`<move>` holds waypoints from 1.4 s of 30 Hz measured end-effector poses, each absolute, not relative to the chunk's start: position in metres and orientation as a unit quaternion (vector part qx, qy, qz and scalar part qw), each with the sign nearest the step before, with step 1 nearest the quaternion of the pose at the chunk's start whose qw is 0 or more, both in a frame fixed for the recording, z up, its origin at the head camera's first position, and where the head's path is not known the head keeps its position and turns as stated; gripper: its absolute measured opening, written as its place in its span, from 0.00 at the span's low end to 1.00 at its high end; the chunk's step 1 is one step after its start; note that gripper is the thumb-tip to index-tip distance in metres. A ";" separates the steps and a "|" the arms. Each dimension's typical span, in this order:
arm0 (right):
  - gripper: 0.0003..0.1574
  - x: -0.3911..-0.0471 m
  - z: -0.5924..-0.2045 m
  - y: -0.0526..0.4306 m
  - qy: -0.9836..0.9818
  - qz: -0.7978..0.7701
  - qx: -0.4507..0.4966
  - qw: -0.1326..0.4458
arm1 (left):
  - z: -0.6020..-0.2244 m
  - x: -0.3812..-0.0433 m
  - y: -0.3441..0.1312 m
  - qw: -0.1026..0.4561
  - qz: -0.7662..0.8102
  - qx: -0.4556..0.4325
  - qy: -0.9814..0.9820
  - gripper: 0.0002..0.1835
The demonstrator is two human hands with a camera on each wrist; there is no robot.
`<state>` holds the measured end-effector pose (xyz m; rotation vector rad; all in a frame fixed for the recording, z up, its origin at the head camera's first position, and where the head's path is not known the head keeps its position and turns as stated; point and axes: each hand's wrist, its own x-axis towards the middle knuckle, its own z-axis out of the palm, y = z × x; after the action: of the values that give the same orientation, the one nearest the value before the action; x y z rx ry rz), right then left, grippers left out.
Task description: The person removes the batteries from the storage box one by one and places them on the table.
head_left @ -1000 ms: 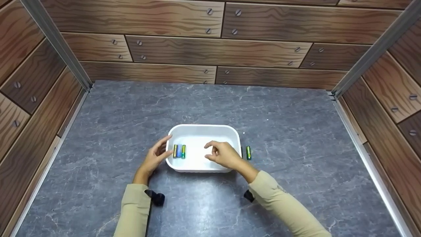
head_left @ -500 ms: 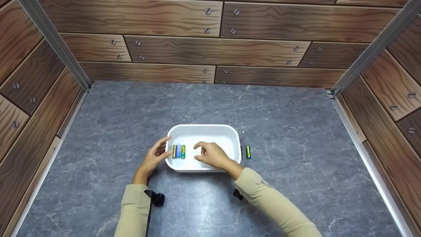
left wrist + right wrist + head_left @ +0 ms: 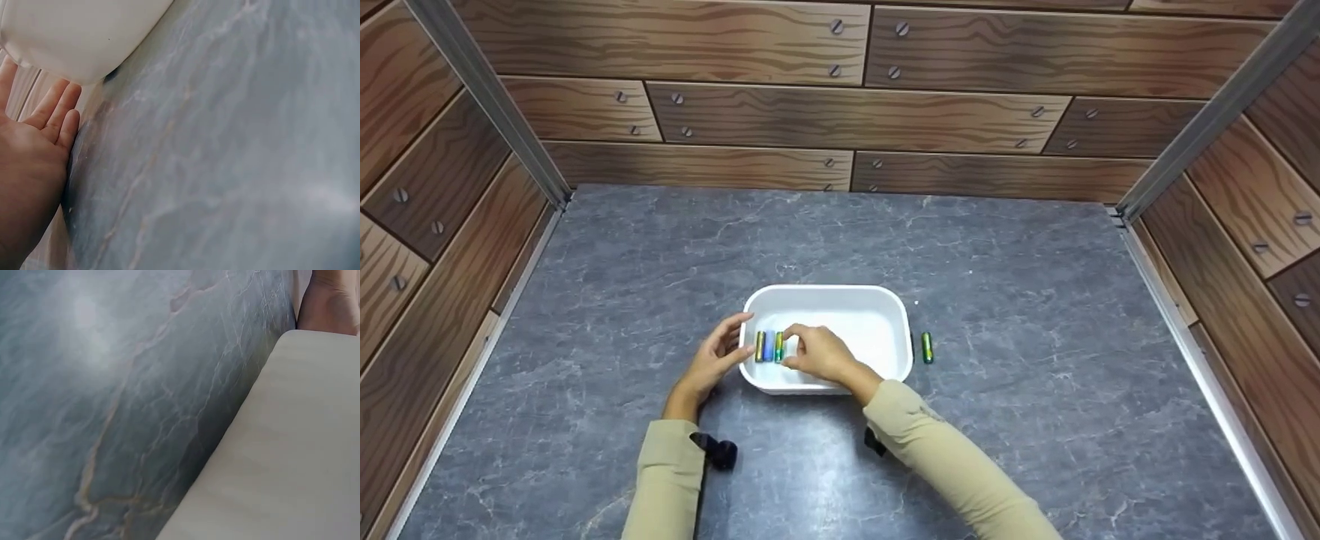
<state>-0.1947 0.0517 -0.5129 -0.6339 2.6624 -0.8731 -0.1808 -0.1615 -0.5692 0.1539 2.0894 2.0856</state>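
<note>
A white plastic tub (image 3: 870,345) sits on the grey table. Inside, at its left end, lie three batteries side by side: a gold one (image 3: 760,346), a blue one (image 3: 769,346) and a green-and-yellow one (image 3: 779,347). My left hand (image 3: 709,365) rests against the tub's left wall, its fingers loosely spread; in the left wrist view the fingers (image 3: 66,112) lie by the tub's outer wall (image 3: 84,39). My right hand (image 3: 821,355) reaches into the tub, thumb and index finger parted close to the two ends of the green-and-yellow battery. Contact there is too small to tell.
Another green battery (image 3: 927,348) lies on the table just right of the tub. Wood-patterned walls (image 3: 765,112) with metal corner posts enclose the grey marbled table (image 3: 1035,300). The tub's side (image 3: 281,455) fills the lower right of the right wrist view.
My right hand has moved left across the tub, from its right half to the green-and-yellow battery. My left hand and the batteries have stayed in place.
</note>
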 end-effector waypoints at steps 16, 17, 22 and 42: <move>0.40 -0.201 -0.521 0.034 0.934 -0.258 -0.174 0.175 | -0.570 -0.180 -0.160 0.088 0.709 0.051 0.698 0.30; 0.41 -0.201 -0.522 0.034 0.935 -0.256 -0.174 0.176 | -0.570 -0.180 -0.160 0.088 0.708 0.051 0.698 0.30; 0.40 -0.201 -0.524 0.033 0.938 -0.247 -0.168 0.177 | -0.570 -0.180 -0.160 0.089 0.706 0.049 0.701 0.29; 0.35 -0.202 -0.525 0.034 0.941 -0.237 -0.173 0.169 | -0.568 -0.182 -0.160 0.089 0.709 0.053 0.698 0.29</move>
<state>-0.2024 0.0338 -0.5254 -0.4923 2.6747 -0.6746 -0.1816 -0.1605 -0.5680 0.1588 2.0759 2.1086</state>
